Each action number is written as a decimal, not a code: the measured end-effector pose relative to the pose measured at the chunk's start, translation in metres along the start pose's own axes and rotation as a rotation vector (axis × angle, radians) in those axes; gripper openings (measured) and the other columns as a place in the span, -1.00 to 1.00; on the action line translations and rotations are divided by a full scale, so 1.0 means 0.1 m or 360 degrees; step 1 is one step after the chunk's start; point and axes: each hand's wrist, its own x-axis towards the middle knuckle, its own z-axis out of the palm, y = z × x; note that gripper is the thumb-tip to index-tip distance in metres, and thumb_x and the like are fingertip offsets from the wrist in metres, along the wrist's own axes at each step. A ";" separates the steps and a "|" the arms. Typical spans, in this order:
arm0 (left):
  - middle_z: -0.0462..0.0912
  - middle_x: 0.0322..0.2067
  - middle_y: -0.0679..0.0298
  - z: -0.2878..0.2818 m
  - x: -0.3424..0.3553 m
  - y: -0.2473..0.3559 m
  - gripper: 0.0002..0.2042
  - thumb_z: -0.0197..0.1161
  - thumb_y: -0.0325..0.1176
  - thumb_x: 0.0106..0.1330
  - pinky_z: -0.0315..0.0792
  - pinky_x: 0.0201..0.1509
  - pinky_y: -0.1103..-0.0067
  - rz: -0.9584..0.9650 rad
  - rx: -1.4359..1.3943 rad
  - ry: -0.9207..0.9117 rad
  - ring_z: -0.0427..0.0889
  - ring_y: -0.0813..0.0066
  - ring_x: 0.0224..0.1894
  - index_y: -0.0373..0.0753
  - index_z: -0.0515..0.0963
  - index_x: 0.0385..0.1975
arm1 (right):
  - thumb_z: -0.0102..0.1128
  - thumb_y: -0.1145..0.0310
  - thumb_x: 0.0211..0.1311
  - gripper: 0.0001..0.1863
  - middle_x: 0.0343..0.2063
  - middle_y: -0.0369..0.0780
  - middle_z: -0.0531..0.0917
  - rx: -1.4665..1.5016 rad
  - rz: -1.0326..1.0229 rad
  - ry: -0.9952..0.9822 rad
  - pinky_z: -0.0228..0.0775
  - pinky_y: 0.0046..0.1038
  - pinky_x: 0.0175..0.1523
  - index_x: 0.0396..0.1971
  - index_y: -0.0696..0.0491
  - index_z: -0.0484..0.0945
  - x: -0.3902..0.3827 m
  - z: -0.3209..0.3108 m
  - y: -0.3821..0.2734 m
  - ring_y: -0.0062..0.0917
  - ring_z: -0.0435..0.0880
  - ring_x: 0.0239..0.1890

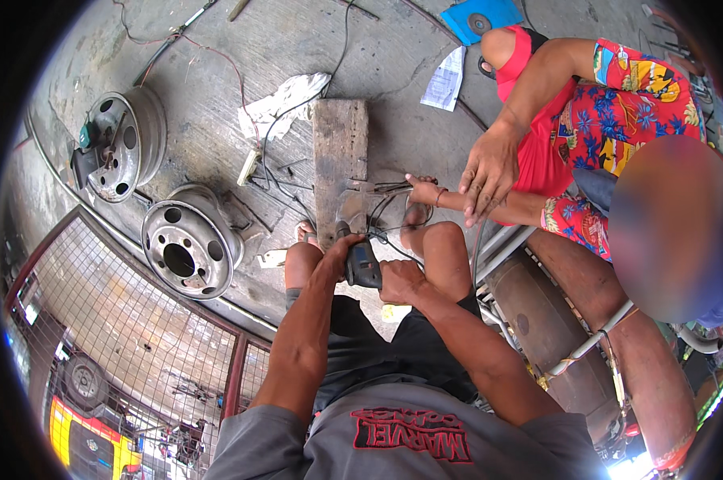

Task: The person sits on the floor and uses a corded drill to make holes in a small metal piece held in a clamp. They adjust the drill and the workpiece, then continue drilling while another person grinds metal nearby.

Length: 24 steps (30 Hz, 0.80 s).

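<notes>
A dark corded power drill (pixel 364 264) is held low between my knees, its front end pointing at a wooden block (pixel 339 140). My left hand (pixel 342 246) wraps around the front part of the drill. My right hand (pixel 401 282) is closed on its rear handle. A small flat metal plate (pixel 351 205) lies on the near part of the block, just ahead of the drill. The drill's tip and its contact with the plate are too small to make out. Beside the plate, a co-worker's hand (pixel 424 192) reaches in near some thin rods.
Two steel wheel rims (pixel 187 252) lie at left, by a wire mesh gate (pixel 129 312). A white cloth (pixel 285 102) and several cables lie beyond. The co-worker crouches at right, near rusty gas cylinders (pixel 537 308). Papers (pixel 444 80) rest on the concrete floor.
</notes>
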 end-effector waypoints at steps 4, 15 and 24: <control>0.67 -0.46 0.18 0.00 0.01 -0.01 -0.62 0.43 0.01 0.28 0.69 -0.39 0.29 0.0012 -0.0030 0.0014 0.71 0.20 -0.52 -0.20 0.56 -0.26 | 0.31 0.27 -0.04 -0.49 -0.20 0.09 0.78 0.0011 -0.0001 -0.0024 0.62 -0.08 0.05 -0.05 0.21 0.64 0.00 0.00 0.00 -0.02 0.80 -0.12; 0.68 -0.46 0.21 -0.13 0.05 -0.04 -0.64 0.43 0.01 0.28 0.65 -0.36 0.30 -0.0024 0.0043 -0.0063 0.69 0.24 -0.51 -0.18 0.58 -0.28 | 0.29 0.29 -0.02 -0.52 -0.22 0.10 0.78 0.0019 -0.0030 0.0000 0.65 -0.07 0.00 -0.07 0.24 0.63 0.00 0.09 -0.09 -0.03 0.81 -0.15; 0.67 -0.49 0.24 -0.22 0.12 -0.13 -0.66 0.43 0.00 0.30 0.66 -0.41 0.32 0.0058 -0.0052 -0.0138 0.67 0.28 -0.54 -0.18 0.59 -0.29 | 0.28 0.30 -0.01 -0.55 -0.25 0.10 0.77 -0.0034 -0.0051 0.0097 0.66 -0.06 -0.04 -0.12 0.25 0.62 -0.03 0.20 -0.12 -0.02 0.82 -0.19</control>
